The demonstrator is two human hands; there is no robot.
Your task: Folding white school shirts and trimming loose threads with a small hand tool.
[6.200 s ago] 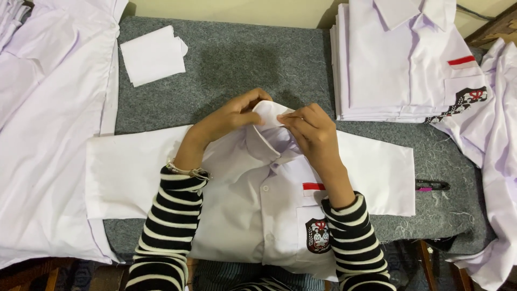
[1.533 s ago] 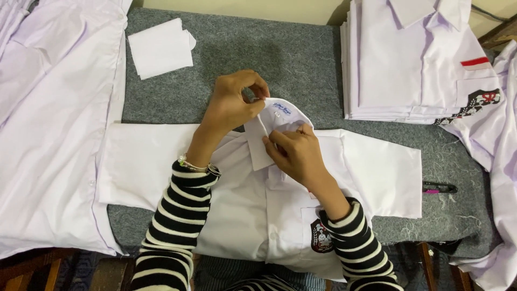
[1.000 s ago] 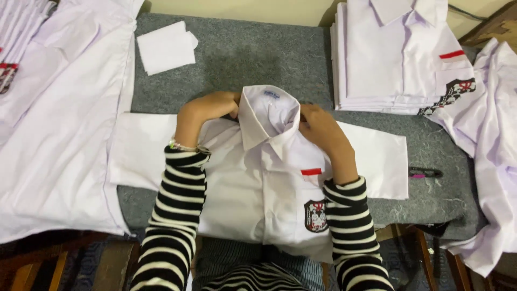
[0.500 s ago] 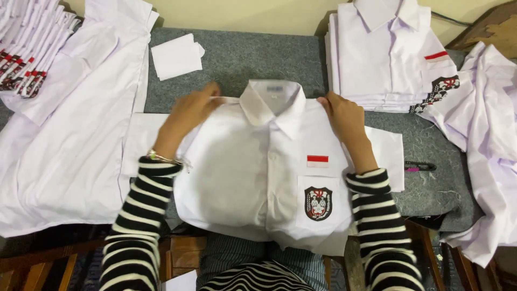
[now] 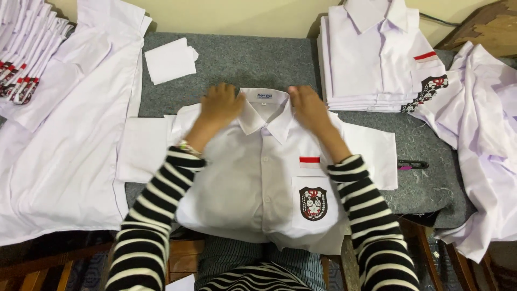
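Grey felt covers the table (image 5: pixel 237 64), and the white uniform shirt (image 5: pixel 253 183) lies face up at its centre, buttoned, collar set, sleeves unfolded. My left hand (image 5: pixel 222 105) and right hand (image 5: pixel 309 105) rest flat by the collar, fingers loosely apart, gripping nothing. Folded shirts (image 5: pixel 377 59) stack at two o'clock; a pen (image 5: pixel 412 164) lies at three.

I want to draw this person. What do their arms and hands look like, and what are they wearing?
Both arms wear long sleeves with black and white stripes running round them, right down to the wrists. The left hand is bare, with a thin beaded bracelet at its wrist. The right hand is bare too, with no gloves; I see no rings or watch.
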